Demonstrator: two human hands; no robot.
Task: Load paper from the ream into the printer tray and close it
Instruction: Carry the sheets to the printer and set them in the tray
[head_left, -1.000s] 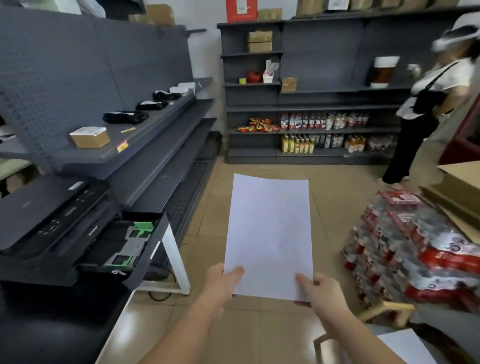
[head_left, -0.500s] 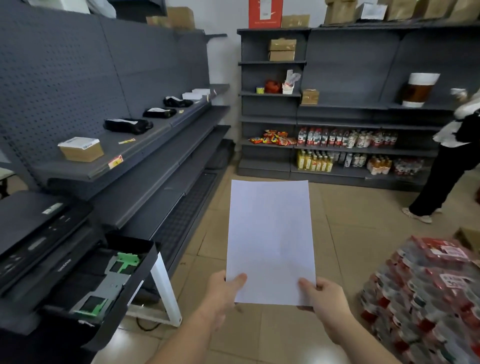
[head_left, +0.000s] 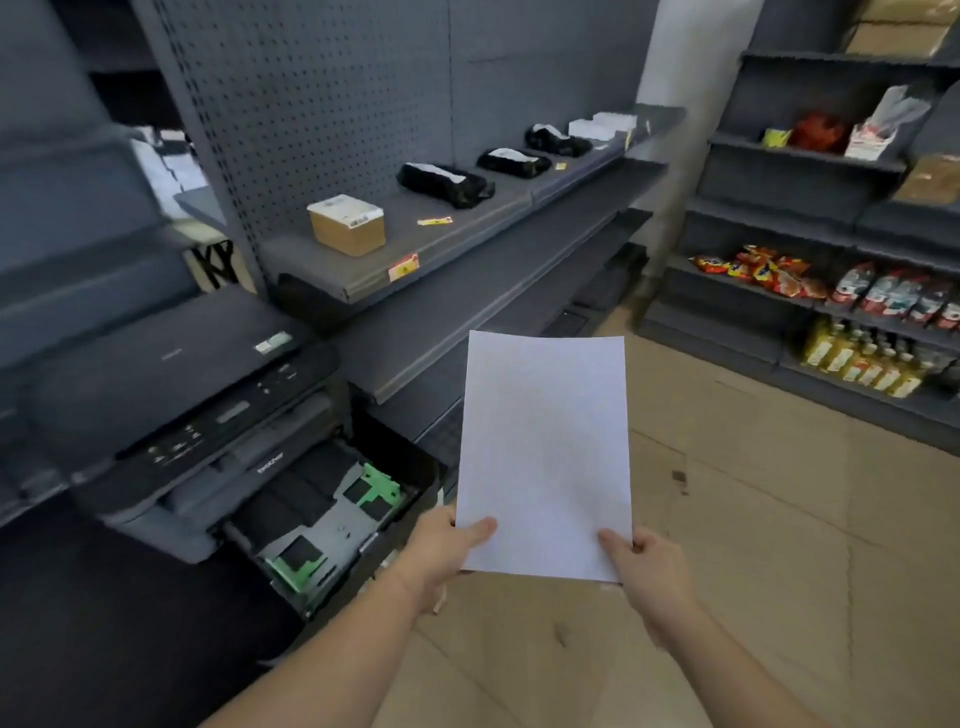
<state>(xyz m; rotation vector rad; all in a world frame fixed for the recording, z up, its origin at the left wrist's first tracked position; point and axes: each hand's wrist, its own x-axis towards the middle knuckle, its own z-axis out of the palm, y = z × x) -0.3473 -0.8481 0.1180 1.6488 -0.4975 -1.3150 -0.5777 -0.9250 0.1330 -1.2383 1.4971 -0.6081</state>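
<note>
A: Just right of the pulled-out tray, above the tan tiled floor (head_left: 753, 519), is the thin stack of plain white paper sheets (head_left: 545, 452), held out flat and near upright in the view. Where is it gripped?

B: At its near short edge, both corners. The left hand (head_left: 441, 551) has its thumb pressed on top near the left corner with the fingers (head_left: 470, 538) curled under, pinching the sheets. The right hand (head_left: 644, 571) does the same at the right corner, thumb on top, fingers tucked beneath.

A: How will it handle?

B: Light, I'd judge, and floppy. How many sheets there are I cannot tell. The far edge stands unsupported and looks only faintly bowed, so for now it holds its shape. Tilt it level and the far end would likely droop. Loose sheets are also slick against each other and may fan out.

A: And the target?

B: The black plastic paper tray with green guides (head_left: 337, 519) juts from the front of the black desktop printer (head_left: 182, 405), which sits on a dark counter (head_left: 104, 623). The tray bed looks bare of paper. It is near the left hand but apart from the stack.

A: Best hold for loading?

B: Probably along the two long sides, keeping edges squared, then lower it between the green guides.
</note>
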